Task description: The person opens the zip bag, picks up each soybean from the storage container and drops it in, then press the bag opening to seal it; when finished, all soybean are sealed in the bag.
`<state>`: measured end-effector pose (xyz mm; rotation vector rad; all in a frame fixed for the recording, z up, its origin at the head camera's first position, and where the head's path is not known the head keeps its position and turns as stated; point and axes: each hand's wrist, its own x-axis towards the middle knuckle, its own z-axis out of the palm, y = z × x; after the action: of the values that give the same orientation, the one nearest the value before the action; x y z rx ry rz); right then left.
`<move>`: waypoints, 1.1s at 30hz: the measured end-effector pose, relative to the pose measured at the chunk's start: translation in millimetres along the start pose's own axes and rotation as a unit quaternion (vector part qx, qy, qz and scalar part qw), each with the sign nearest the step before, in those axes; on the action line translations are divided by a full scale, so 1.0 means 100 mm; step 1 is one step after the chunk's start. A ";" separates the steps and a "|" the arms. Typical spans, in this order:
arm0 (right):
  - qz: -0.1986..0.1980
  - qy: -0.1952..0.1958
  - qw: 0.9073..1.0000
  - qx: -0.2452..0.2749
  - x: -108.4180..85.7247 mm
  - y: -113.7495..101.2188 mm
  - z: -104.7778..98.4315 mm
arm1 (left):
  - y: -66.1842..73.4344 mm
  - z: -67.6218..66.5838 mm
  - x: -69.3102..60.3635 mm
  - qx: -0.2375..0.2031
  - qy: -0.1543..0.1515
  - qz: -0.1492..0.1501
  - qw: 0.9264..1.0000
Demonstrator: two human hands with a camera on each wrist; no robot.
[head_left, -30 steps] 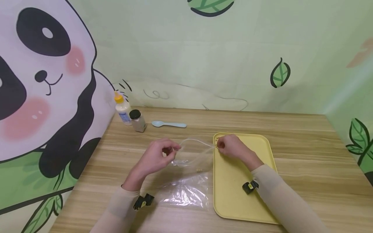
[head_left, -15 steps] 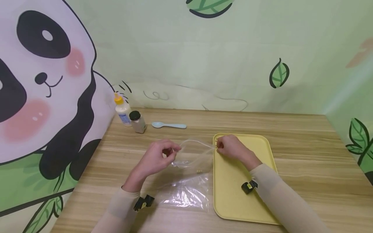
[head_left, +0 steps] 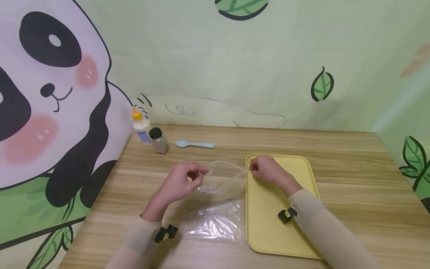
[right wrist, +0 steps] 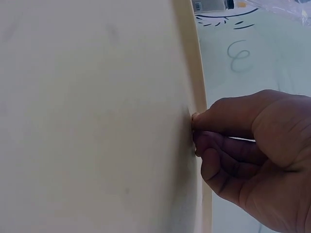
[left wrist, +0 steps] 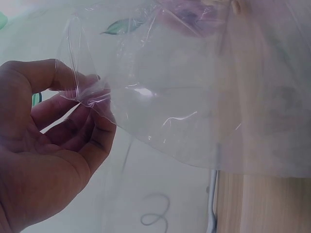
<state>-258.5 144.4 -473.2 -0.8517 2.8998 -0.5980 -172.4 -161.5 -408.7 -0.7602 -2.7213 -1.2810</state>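
Observation:
A clear plastic bag (head_left: 215, 220) lies on the table with its mouth raised and spread; a few small tan pieces (head_left: 230, 197) show inside it. My left hand (head_left: 181, 181) pinches the left edge of the mouth, and in the left wrist view that hand (left wrist: 53, 136) has the film (left wrist: 146, 116) bunched at its fingertips. Over the upper left corner of the yellow tray (head_left: 279, 224), my right hand (head_left: 270, 172) has its fingers curled by the rim. The right wrist view shows this hand (right wrist: 262, 150) with small tan pieces (right wrist: 195, 116) at its fingertips, partly hidden.
At the back left stand a glue bottle (head_left: 142, 130) with an orange cap and a jar (head_left: 159, 142) with a black lid. A light blue spoon (head_left: 195, 144) lies to their right. Behind the wooden table (head_left: 356, 168) is a wall (head_left: 235, 74) with painted leaves and a panda.

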 end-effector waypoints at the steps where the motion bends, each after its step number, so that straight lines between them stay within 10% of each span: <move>1: -0.001 0.001 1.000 0.002 0.00 0.00 0.00 | 0.00 0.00 0.00 -0.001 0.000 0.000 1.000; 33: 0.012 0.018 0.999 0.042 -0.04 -0.06 -0.21 | 0.02 0.00 0.00 -0.004 -0.001 0.003 1.000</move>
<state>-255.4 149.3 -452.0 -0.8029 2.8878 -0.7351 -171.8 -160.2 -407.6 -0.7710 -2.7157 -1.2901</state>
